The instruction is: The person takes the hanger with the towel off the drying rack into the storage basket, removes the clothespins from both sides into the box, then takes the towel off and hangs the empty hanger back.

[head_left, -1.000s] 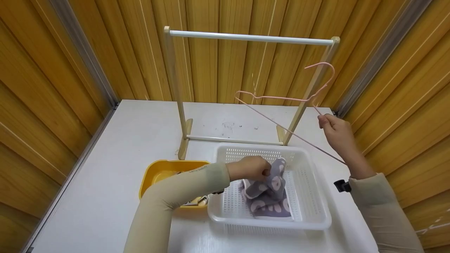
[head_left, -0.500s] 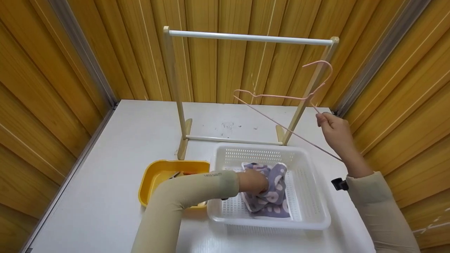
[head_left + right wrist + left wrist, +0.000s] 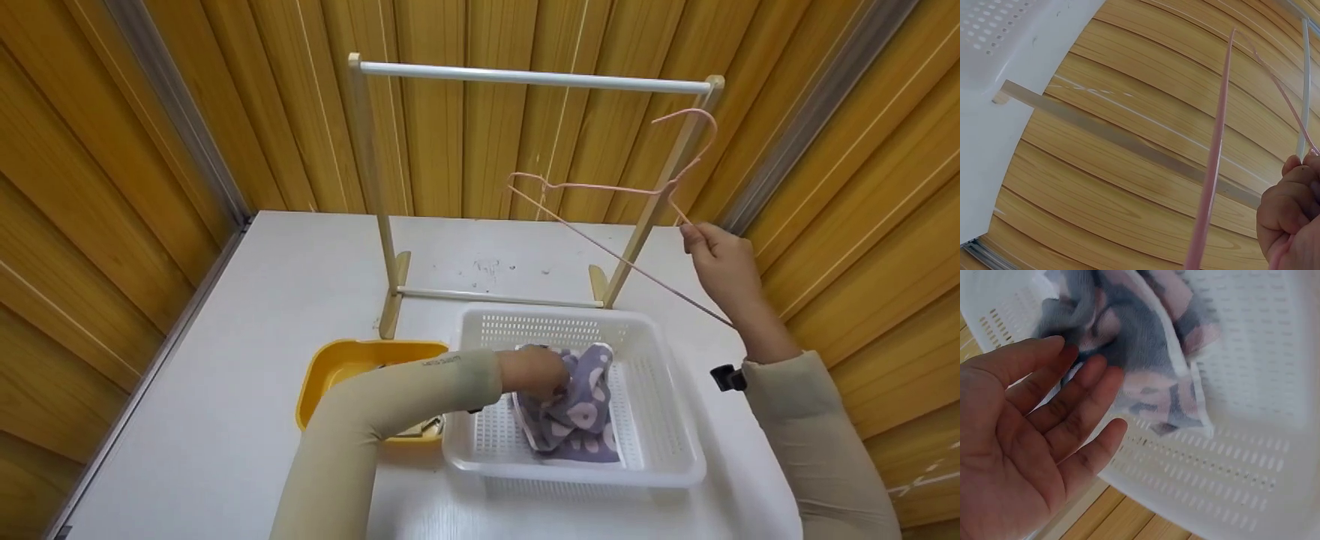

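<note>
A crumpled purple-grey cloth (image 3: 589, 409) with pale pink patches and a white hem lies in the white perforated basket (image 3: 679, 420). Over its upper left part is my left hand (image 3: 536, 373). The left wrist view shows that hand (image 3: 1033, 422) with loosely bent, spread fingers beside the cloth (image 3: 1145, 349); whether the fingertips touch it, I cannot tell. My right hand (image 3: 721, 262) grips a pink clothes hanger (image 3: 600, 187) by one sloping arm, raised over the table's right side with its hook up. In the right wrist view, curled fingers (image 3: 1292, 202) hold the hanger (image 3: 1214, 152).
A clothes rack with a white top rail (image 3: 532, 77) and wooden legs stands behind the basket. Left of the basket, partly hidden by my left sleeve, is a yellow tray (image 3: 319, 375) with small items inside. Wood-look walls (image 3: 105, 150) enclose the white table (image 3: 202, 360).
My left hand first lifted a fold of the cloth, then lowered into the basket; the fold now lies down and the hand is slightly higher again. The right hand and hanger have risen slightly.
</note>
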A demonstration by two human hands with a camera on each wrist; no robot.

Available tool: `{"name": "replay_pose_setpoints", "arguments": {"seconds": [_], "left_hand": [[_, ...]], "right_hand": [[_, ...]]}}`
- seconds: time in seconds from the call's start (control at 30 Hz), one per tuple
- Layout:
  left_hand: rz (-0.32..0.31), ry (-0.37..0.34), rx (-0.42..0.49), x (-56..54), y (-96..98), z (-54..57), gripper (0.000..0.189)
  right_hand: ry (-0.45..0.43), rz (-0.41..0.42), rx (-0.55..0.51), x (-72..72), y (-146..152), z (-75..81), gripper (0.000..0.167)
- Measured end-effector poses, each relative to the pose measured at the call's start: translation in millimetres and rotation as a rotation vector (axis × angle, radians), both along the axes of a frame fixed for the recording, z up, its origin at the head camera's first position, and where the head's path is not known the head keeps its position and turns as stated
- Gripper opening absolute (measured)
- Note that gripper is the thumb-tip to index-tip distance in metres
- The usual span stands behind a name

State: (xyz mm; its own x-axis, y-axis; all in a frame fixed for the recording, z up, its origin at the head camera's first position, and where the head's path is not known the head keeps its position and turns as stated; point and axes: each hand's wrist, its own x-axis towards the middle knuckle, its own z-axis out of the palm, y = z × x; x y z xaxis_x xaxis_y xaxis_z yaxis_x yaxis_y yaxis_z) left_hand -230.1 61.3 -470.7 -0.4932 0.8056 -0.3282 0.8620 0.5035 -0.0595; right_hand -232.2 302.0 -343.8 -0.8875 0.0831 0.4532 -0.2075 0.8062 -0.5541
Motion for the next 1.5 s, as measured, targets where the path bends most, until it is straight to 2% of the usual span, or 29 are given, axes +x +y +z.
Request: {"name": "replay_pose_setpoints", "arguments": {"seconds": [0.1,0.23,0.47,0.63,0.83,1.07,1.2,1.37,1.5], "left_hand": [[0.026,0.001,0.073,-6.3,-0.9,15.6,0.019],[0.009,-0.011,0.170,-10.2,-3.4,39.7,0.016],[-0.005,-0.066,0.347,-8.1,-12.1,79.8,0.021],[-0.007,-0.116,0.434,-5.3,-24.3,97.4,0.023],[0.010,-0.138,0.582,-0.3,-47.3,107.6,0.023],[0.042,-0.110,0.756,6.0,-78.3,119.3,0.021],[0.059,-0.086,0.799,11.5,-92.5,119.3,0.022],[0.093,-0.064,0.822,17.2,-112.5,115.3,0.024],[0.153,-0.065,0.863,19.4,-130.9,112.8,0.024]], "right_hand": [[0.016,-0.005,-0.007,-2.8,0,3.7,0.041],[0.002,-0.018,-0.007,-6.6,-1,9.8,0.046],[-0.014,-0.031,0.013,-11.0,-4,21.6,0.046],[-0.011,-0.042,0.022,-14.2,-8,26.9,0.044],[-0.037,-0.054,0.036,-18.1,-12,34.0,0.046],[-0.050,-0.074,0.050,-25.1,-10,37.2,0.047],[-0.075,-0.079,0.049,-30.9,-8,35.1,0.046],[-0.152,-0.082,0.040,-36.1,-6,36.2,0.047],[-0.181,-0.084,0.036,-38.8,-5,38.6,0.047]]}}
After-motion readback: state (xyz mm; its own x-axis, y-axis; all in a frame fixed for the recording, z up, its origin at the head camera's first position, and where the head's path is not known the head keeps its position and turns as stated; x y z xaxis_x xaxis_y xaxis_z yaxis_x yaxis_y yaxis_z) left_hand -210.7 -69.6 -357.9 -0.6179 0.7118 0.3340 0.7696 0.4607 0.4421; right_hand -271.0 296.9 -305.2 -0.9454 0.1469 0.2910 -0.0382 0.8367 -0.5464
